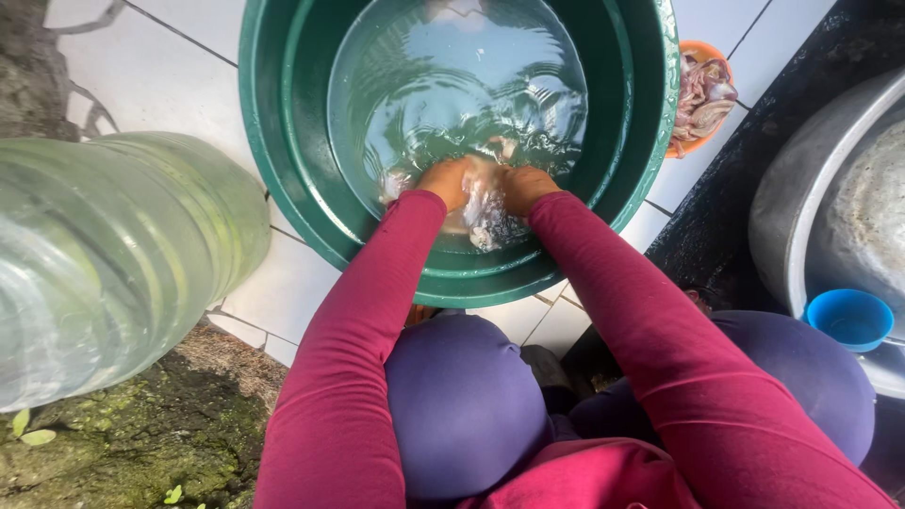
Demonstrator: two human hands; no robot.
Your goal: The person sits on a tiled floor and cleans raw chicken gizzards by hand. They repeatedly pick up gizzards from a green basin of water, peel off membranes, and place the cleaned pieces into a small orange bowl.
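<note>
A big green plastic basin [283, 141] holds clear, rippling water. Both my hands are in the water near its front wall. My left hand [443, 181] and my right hand [524, 187] close from either side on a pale, whitish piece of raw meat [485, 212] just under the surface. My fingers are partly hidden by the water and the meat. My dark red sleeves reach down to the basin's rim, and my knees in purple cloth show below.
A large clear water jug [113, 254] lies at the left on mossy ground. An orange bowl of raw meat pieces [702, 99] sits behind the basin's right side. A big metal pan [839, 207] and a small blue cup [851, 319] stand at the right. White floor tiles lie underneath.
</note>
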